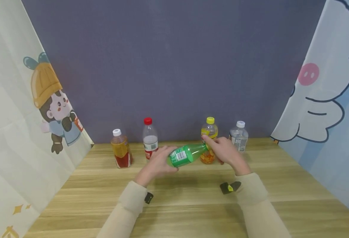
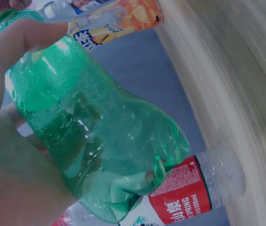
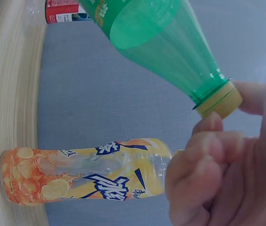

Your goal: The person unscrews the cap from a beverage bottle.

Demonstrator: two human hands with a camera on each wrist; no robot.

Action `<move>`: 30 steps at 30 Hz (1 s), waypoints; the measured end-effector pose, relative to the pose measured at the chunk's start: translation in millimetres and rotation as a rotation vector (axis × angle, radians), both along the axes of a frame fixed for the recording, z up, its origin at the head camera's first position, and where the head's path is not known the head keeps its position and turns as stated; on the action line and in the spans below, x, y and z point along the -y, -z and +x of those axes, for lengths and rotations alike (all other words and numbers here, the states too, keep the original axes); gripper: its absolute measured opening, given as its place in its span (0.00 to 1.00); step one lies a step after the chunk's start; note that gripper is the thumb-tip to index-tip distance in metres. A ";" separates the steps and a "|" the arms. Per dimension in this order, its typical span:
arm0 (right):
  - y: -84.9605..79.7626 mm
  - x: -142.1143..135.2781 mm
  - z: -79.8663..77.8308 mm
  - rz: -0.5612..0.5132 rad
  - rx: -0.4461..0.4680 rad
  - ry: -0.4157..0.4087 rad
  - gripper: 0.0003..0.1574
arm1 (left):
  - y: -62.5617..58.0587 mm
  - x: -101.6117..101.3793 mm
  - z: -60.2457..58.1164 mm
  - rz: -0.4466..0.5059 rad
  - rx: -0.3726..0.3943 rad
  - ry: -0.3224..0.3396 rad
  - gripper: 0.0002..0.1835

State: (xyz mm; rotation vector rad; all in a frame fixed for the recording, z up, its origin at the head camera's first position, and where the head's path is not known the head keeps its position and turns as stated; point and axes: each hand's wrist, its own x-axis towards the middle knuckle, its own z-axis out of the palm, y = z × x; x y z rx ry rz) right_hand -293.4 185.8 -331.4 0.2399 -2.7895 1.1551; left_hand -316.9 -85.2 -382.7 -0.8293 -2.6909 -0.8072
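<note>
A green plastic bottle (image 1: 182,155) with a yellow cap (image 3: 220,100) is held tilted above the table, its neck toward the right. My left hand (image 1: 160,162) grips it round the body near the base; in the left wrist view liquid and droplets show through the green plastic. At the other end, my right hand (image 1: 224,150) pinches the yellow cap between thumb and index finger, its other fingers curled. Just behind the right hand stands a yellow-capped tea bottle (image 3: 95,172) with an orange fruit label. Behind the left hand is a red-capped water bottle (image 1: 150,137).
At the back left stands a white-capped bottle (image 1: 121,150) of amber drink. A clear white-capped bottle (image 1: 239,135) stands at the back right. The wooden table (image 1: 189,211) meets a dark blue backdrop (image 1: 174,66), with printed curtains on both sides.
</note>
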 end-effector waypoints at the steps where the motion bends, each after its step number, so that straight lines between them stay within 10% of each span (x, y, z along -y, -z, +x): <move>1: 0.2 0.2 -0.1 0.005 0.002 0.003 0.43 | 0.6 -0.2 -0.2 -0.002 0.001 -0.003 0.45; 30: 1.5 -2.1 -1.0 -0.030 -0.145 -0.112 0.31 | -1.1 -0.4 2.3 0.036 0.030 -0.018 0.44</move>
